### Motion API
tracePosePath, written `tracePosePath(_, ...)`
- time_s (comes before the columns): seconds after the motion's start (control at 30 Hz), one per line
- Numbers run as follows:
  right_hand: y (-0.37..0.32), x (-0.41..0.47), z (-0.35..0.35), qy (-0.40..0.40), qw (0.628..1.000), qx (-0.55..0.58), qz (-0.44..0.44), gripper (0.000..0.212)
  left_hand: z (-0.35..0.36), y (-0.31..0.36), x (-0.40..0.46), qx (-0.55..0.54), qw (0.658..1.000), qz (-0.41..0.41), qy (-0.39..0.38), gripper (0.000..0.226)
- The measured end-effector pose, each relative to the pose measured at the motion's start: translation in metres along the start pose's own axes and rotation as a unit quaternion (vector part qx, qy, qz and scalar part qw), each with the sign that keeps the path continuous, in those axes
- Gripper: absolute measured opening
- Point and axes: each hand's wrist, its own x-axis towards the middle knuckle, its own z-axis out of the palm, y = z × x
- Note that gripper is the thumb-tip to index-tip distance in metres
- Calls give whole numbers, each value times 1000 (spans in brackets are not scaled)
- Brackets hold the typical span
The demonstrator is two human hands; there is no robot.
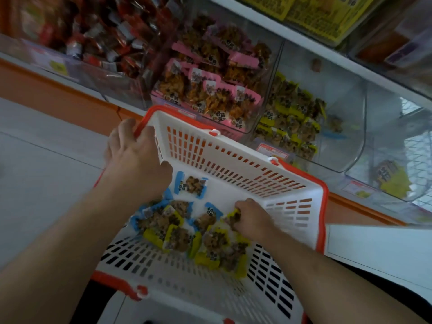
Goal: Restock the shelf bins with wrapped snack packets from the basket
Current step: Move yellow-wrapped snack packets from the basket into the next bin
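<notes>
A white slotted basket point(233, 160) with an orange rim fills the middle of the view, tilted toward the shelf. My left hand point(136, 160) grips its far left corner. Inside lie several wrapped snack packets, some yellow-edged point(210, 251) and some blue-edged point(190, 184). My right hand point(251, 216) reaches into the basket and is closed on a yellow-edged packet point(233, 217). Behind the basket stand clear shelf bins: one with pink packets point(210, 90), one with yellow packets point(289, 122).
A bin of red packets point(98, 36) sits at the upper left. To the right are a nearly empty clear bin point(341, 127) and another holding a single yellow packet point(390, 178). An upper shelf edge point(304, 36) runs diagonally above the bins.
</notes>
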Motion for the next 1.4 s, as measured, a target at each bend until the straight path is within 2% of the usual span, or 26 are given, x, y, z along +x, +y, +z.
tracePosePath(0.07, -5, -5, -32, 16, 994, 102, 21, 25, -3, 10, -1, -21, 996, 59, 65, 61)
tracePosePath(0.13, -14, -14, -73, 0, 981, 191, 42, 29, -5, 24, -3, -87, 990, 92, 67, 41)
tracePosePath(0.23, -28, -45, -128, -17, 928, 371, 13, 32, 1, 44, -6, -201, 975, 77, -47, 16)
tracePosePath(0.33, -37, -74, -157, -4, 866, 499, -32, 19, 13, 57, -10, -267, 946, 107, -152, 17)
tracePosePath(0.4, -39, -82, -163, 14, 844, 535, -45, 16, 18, 67, -15, -327, 920, 113, -181, 9)
tracePosePath(0.47, -38, -82, -162, 39, 845, 530, -48, 12, 22, 73, -18, -360, 913, 115, -156, 10)
tracePosePath(0.63, -30, -70, -168, 98, 878, 465, -54, 15, 31, 82, -15, -370, 918, 105, -96, 15)
tracePosePath(0.7, -21, -65, -177, 135, 870, 472, -41, 14, 35, 83, -10, -297, 940, 149, -72, 23)
tracePosePath(0.77, -6, -53, -188, 178, 843, 508, -17, 15, 39, 79, -4, -177, 963, 203, -30, 48)
tracePosePath(0.83, 11, -31, -202, 232, 822, 520, 18, 14, 44, 75, 4, -104, 968, 227, 3, 73)
tracePosePath(0.97, 38, 26, -229, 308, 847, 423, 94, 25, 52, 71, 9, -3, 980, 195, -38, 96)
tracePosePath(1.2, 42, 93, -254, 280, 895, 287, 195, 41, 58, 68, 13, 9, 980, 197, -33, 104)
tracePosePath(1.3, 43, 98, -254, 298, 915, 206, 177, 41, 60, 66, 16, 14, 977, 209, -28, 107)
tracePosePath(1.4, 47, 102, -245, 328, 917, 168, 156, 42, 60, 68, 15, 19, 978, 205, -26, 106)
